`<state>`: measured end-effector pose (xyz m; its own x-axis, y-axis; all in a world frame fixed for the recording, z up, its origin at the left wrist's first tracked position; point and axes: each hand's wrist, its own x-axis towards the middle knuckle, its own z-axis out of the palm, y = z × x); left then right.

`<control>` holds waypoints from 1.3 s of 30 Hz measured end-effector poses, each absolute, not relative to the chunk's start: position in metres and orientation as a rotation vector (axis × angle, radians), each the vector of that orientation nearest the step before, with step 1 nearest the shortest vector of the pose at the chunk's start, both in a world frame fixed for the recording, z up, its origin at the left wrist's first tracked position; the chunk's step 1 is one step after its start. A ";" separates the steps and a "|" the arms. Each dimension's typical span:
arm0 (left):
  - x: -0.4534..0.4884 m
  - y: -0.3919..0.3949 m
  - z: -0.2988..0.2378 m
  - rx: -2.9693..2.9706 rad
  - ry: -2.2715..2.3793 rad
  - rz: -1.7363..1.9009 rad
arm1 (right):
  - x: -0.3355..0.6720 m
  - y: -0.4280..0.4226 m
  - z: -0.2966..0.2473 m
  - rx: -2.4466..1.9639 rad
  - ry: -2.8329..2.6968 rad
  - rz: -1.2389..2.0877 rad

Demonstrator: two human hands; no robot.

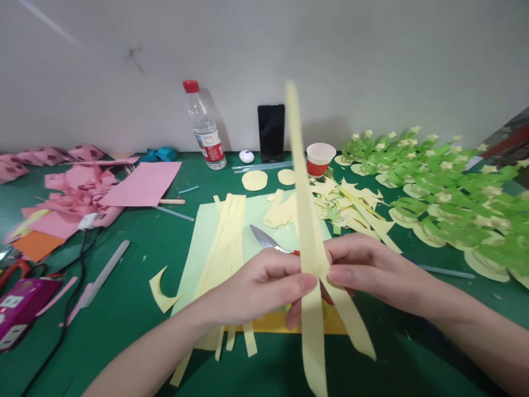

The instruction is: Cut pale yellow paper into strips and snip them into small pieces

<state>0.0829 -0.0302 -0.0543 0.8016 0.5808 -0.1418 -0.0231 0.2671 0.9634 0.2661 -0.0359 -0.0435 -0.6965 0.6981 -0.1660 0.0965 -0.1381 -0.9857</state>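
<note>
My left hand [264, 286] pinches a long pale-yellow paper strip [305, 204] between thumb and fingers. Close beside it, my right hand [372, 267] is closed on the same paper. Below my fingers the paper parts into two tails, one hanging down and one slanting right; whether these are separate strips I cannot tell. A pair of scissors [264, 238] lies behind my hands, its handles mostly hidden. More yellow strips [231, 237] lie to the left on a pale green sheet [192, 234]. An orange-yellow sheet [273, 321] shows beneath my hands.
Yellow scraps [351, 204] and green paper plants [450, 198] spread rightward. At the back stand a water bottle [206, 132], a phone [271, 132] and a paper cup [320, 159]. Pink paper [142, 184], a glue stick [106, 273] and a purple power strip [28, 309] lie left.
</note>
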 end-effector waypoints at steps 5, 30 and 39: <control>0.085 -0.030 -0.058 1.197 0.523 0.535 | 0.264 -0.036 -0.047 -0.960 -1.631 1.912; 0.086 -0.030 -0.062 1.190 0.559 0.588 | 0.264 -0.036 -0.049 -0.901 -1.600 1.942; 0.086 -0.028 -0.057 1.204 0.564 0.465 | 0.266 -0.035 -0.045 -0.950 -1.650 1.867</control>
